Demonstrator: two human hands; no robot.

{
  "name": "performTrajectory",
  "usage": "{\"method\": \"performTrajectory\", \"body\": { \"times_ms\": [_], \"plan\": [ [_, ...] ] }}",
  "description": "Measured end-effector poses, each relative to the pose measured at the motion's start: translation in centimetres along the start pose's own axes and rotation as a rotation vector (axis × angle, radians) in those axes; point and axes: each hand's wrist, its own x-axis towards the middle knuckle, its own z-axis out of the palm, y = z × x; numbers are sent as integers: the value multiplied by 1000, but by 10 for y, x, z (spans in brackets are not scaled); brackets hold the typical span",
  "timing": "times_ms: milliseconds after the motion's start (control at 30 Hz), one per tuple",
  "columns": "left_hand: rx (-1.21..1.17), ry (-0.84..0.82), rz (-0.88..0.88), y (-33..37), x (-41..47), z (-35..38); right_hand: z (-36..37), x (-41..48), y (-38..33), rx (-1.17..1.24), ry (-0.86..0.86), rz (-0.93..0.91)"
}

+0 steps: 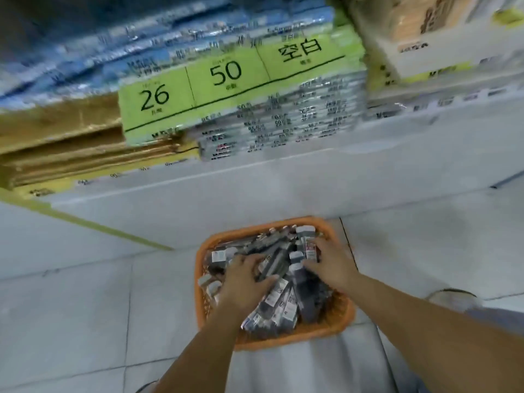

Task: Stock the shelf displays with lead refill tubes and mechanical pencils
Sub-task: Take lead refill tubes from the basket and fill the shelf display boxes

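Orange plastic basket (283, 340) sits on the tiled floor (85, 307) below the shelf (255, 180), heaped with dark stationery packs (280, 302) (pencils or lead tubes, too blurred to separate). The left hand (245, 282) lies over the heap's middle and the right hand (330, 265) lies on packs near the far right corner. I cannot tell whether either grasps one.

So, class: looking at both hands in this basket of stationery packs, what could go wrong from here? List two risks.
The packs are heaped loosely in the orange basket; with the left hand and right hand on the pile, some may slide over the rim. Packs lie jumbled and look alike, so a wrong one could be shelved.
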Motion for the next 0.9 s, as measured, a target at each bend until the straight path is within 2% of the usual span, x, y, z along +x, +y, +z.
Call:
{"method": "performTrajectory", "body": {
  "times_ms": [167,400,567,667,767,900],
  "plan": [
    [81,130,65,-3,6,21,31,8,15,-23,208,5],
    [-95,147,66,-11,7,16,34,13,14,225,278,113],
    [-108,213,127,-21,2,8,35,10,9,229,190,132],
    [-135,256,107,-27,-3,5,34,2,8,355,132,157],
    [-235,195,85,-37,-10,3,27,-6,4,488,157,128],
    [-398,134,44,-46,-20,4,27,-8,-4,497,151,98]
  ]
}}
